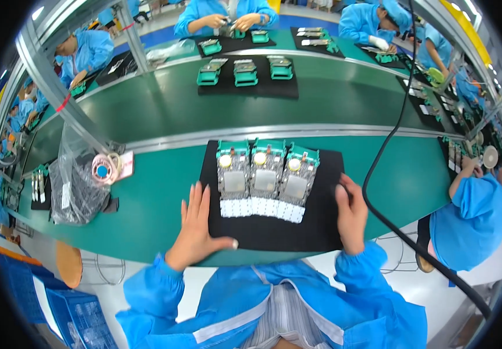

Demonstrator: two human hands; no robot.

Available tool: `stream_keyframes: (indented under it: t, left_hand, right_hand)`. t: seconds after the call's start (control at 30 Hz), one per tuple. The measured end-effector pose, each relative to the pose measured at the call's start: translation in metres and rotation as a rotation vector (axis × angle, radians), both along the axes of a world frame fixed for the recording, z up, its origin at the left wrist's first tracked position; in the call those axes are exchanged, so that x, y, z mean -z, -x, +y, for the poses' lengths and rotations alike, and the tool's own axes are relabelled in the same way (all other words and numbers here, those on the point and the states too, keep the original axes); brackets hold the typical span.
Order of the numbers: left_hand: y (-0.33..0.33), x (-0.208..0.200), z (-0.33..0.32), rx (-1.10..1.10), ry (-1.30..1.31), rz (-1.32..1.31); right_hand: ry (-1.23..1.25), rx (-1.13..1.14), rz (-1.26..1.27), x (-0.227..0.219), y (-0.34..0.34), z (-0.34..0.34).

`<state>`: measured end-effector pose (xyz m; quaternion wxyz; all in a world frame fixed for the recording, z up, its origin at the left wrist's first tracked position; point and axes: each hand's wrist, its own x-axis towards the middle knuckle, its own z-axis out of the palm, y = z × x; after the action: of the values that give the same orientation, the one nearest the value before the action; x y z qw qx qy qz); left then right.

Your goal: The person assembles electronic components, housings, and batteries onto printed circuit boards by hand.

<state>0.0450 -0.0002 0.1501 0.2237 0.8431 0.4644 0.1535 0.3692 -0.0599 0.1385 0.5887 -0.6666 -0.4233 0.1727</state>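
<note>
Three circuit-board assemblies lie side by side on a black mat in front of me: a left one, a middle one and a right one. Each has a green plastic frame at its far end, a round pale part, a grey square and a white strip at the near end. My left hand rests at the mat's left edge, fingers spread and thumb stretched over the mat. At the right edge is my right hand, its fingers slightly bent and apart. Neither hand holds anything.
A black cable hangs down on the right. Left of the mat are a clear plastic bag and a pink fan. Beyond a metal rail, a conveyor belt carries another mat with three assemblies. A co-worker sits at right.
</note>
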Motion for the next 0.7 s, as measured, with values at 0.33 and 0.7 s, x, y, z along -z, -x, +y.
stream_keyframes:
  t: [0.33, 0.7]
  left_hand:
    - [-0.076, -0.007, 0.02, 0.183, 0.002, 0.04]
    - [-0.36, 0.012, 0.184, 0.312, -0.256, 0.014]
  right_hand:
    - [0.172, 0.022, 0.625, -0.024, -0.11, -0.075]
    - [0.063, 0.287, 0.269, -0.02, -0.349, 0.071]
